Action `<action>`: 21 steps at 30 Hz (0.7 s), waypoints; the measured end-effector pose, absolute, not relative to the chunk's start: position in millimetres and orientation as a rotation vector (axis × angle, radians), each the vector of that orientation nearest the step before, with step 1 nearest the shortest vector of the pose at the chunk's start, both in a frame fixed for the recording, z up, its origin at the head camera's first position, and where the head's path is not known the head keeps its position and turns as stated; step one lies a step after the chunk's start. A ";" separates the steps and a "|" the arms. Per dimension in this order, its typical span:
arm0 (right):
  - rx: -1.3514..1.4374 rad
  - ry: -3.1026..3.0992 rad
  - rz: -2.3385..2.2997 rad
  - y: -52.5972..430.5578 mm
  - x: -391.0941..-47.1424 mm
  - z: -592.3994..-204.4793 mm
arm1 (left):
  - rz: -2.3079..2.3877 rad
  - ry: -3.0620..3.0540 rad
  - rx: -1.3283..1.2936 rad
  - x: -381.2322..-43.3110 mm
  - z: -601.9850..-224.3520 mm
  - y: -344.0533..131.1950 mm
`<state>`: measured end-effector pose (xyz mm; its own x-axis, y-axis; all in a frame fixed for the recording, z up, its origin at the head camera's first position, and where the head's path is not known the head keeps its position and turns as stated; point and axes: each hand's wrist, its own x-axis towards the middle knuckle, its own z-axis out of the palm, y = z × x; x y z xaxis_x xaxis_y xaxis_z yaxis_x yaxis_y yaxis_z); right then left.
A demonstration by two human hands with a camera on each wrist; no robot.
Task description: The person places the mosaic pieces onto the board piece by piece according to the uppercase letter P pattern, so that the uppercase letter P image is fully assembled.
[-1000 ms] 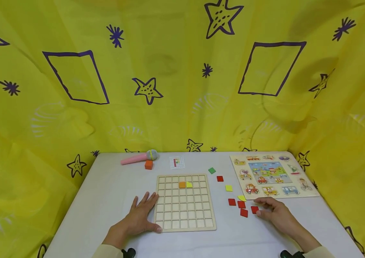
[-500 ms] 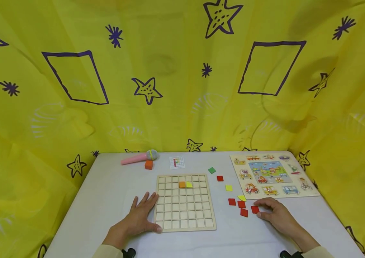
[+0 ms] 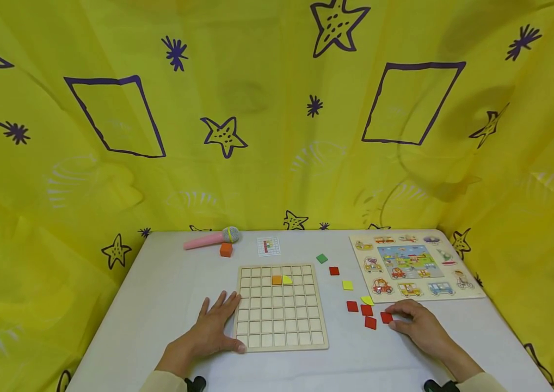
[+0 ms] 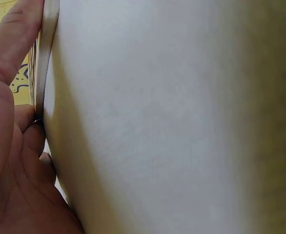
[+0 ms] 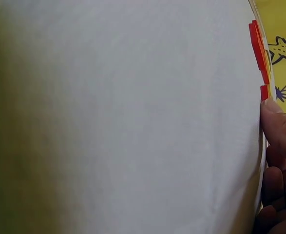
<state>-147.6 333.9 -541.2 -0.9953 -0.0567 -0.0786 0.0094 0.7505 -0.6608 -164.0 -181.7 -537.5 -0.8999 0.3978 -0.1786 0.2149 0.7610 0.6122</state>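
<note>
My left hand (image 3: 212, 330) lies with fingers spread against the left side of a wooden grid board (image 3: 282, 347). Its thumb touches the lower left corner, and the left wrist view shows the board's edge (image 4: 47, 48) beside the fingers. One orange square tile (image 3: 276, 280) and a yellow curved-edge tile (image 3: 287, 280) sit side by side in upper cells. Right of the board, my right hand (image 3: 421, 325) pinches a red square tile (image 3: 386, 317) between thumb and index finger, low at the tabletop. Just left of it lie several more red tiles (image 3: 370, 323) and a yellow curved-edge tile (image 3: 367, 300).
A green tile (image 3: 322, 258), another red tile (image 3: 334, 270) and a yellow tile (image 3: 348, 285) lie beyond the loose group. A picture puzzle board (image 3: 365, 272) stands at the back right. Behind the grid board are a small pattern card (image 3: 269, 247), an orange cube (image 3: 226, 250) and a pink microphone (image 3: 203, 241).
My right thumb and index finger have shifted slightly around the red tile, which barely moves. My left hand and the board stay where they were.
</note>
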 end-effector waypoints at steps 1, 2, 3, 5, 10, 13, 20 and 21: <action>-0.036 2.849 -1.081 333.7 -147.7 -541.5 | 0.872 2.659 0.473 -164.0 -537.5 -181.8; -0.025 2.848 -1.082 333.5 -147.8 -541.8 | 0.871 2.659 0.473 -164.1 -537.3 -181.8; -0.019 2.848 -1.080 333.5 -148.0 -542.2 | 0.871 2.659 0.471 -164.0 -537.1 -181.8; -0.019 2.849 -1.072 333.7 -148.2 -542.9 | 0.871 2.660 0.470 -164.1 -537.0 -181.8; 0.007 2.847 -1.074 332.9 -147.8 -541.9 | 0.872 2.662 0.474 -164.3 -536.5 -182.2; 0.041 2.837 -1.102 330.7 -146.6 -538.2 | 0.882 2.656 0.483 -164.3 -535.8 -182.7; 0.072 2.859 -1.207 326.3 -144.9 -532.7 | 0.896 2.648 0.499 -164.5 -537.0 -184.0; 0.075 2.861 -1.218 326.3 -144.8 -532.8 | 0.894 2.648 0.500 -164.5 -537.5 -184.2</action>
